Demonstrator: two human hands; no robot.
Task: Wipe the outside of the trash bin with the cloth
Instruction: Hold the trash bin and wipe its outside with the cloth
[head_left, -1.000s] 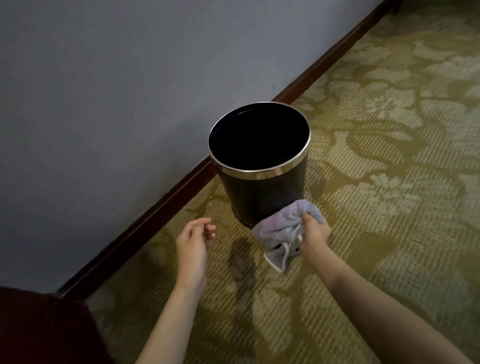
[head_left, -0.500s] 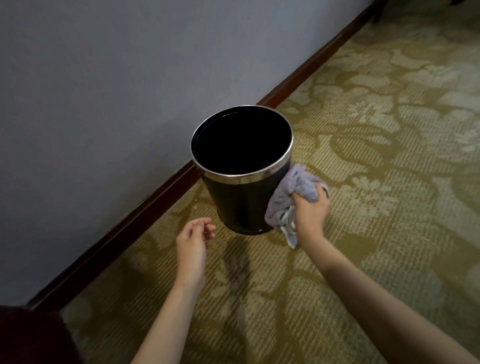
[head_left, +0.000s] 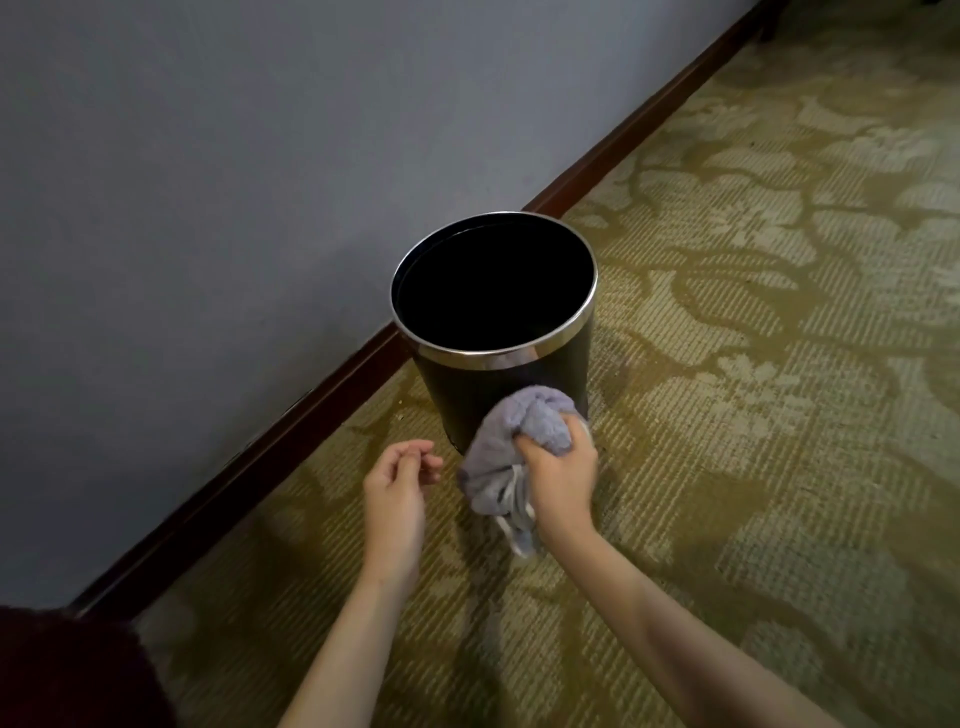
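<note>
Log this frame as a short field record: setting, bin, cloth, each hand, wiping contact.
setting: patterned carpet beside a grey wall with a dark baseboard
trash bin: black, silver rim, upright on the carpet near the baseboard
cloth: lavender, bunched
right hand: grips the cloth
left hand: holds nothing, fingers loosely curled, apart from the bin
wiping contact: cloth pressed on the bin's lower near side

Trash bin upright on carpet, just in front of baseboard and wall. Cloth against bin's near side, bunched in right hand. Left hand just left of cloth, apart from bin.
</note>
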